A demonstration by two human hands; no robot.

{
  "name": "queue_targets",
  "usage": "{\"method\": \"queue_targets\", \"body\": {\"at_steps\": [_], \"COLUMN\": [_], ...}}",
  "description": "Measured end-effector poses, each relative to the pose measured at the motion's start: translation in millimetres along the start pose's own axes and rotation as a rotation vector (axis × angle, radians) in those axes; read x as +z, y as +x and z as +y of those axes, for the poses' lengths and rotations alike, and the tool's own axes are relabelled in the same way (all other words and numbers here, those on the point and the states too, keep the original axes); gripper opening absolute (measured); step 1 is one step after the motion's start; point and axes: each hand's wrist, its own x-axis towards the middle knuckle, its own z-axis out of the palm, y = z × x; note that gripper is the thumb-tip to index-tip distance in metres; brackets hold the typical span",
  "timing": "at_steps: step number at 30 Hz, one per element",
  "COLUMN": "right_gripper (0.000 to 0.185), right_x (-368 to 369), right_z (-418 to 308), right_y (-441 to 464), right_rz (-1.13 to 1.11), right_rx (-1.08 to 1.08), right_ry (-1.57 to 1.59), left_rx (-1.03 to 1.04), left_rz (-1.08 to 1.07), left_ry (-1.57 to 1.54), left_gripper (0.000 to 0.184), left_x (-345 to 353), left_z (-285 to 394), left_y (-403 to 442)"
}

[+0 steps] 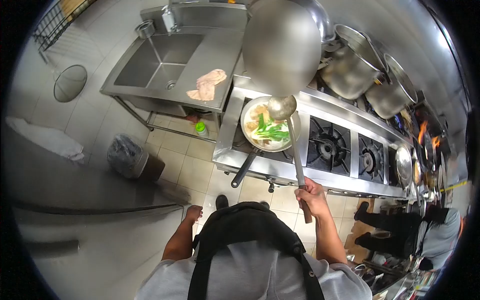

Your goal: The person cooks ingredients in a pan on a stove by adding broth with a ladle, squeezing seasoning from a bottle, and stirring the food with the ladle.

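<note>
My right hand (314, 197) is closed around the brown grip of a long metal ladle (296, 157). The ladle's round bowl hangs over the far right part of a frying pan (246, 131) and hides some of its rim. Pale liquid, green leafy vegetables (271, 129) and light brown pieces lie in the pan. Its black handle (244, 170) points toward me over the stove's front edge, with no hand on it. Low at my side, my left hand (193, 214) has its fingers loosely curled, and nothing shows in them.
The steel stove (305, 170) has burners (327, 142) to the pan's right. Large pots (350, 72) stand behind, and flames (423, 132) rise far right. A cloth (207, 85) lies beside the sink (160, 65). A bin (149, 167) stands left; another person (440, 235) is at right.
</note>
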Motion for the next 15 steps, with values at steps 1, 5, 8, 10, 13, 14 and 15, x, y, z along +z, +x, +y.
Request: {"method": "queue_targets", "body": {"at_steps": [1,5,8,10,13,14,15], "right_gripper": [0.029,0.029,0.028,0.028,0.031,0.032,0.029], "right_x": [-3,-9,-9,-8,-9,-9,-9], "right_z": [9,35,54,58,62,64,66], "right_y": [3,16,20,21,24,26,28], "right_rz": [0.030,0.150,0.253,0.258,0.176,0.133,0.101], "right_rx": [-0.032,-0.088,-0.148,-0.111,-0.082,-0.078,-0.079], "right_ry": [-0.077,-0.379,-0.552,-0.638,-0.614,-0.581,-0.507], "left_rx": [0.016,0.074,0.082,0.043,-0.022,-0.024,-0.026], "left_rz": [-0.018,-0.057,-0.101,-0.080,-0.028,-0.016,-0.003], "left_ry": [0.024,0.039,0.040,0.094,0.108,0.120,0.132], "left_gripper": [0.022,0.022,0.023,0.024,0.024,0.023,0.022], "left_x": [5,18,19,17,14,12,11], "left_z": [4,14,13,9,-6,-13,-19], "left_y": [3,12,9,1,-4,-6,-8]}}
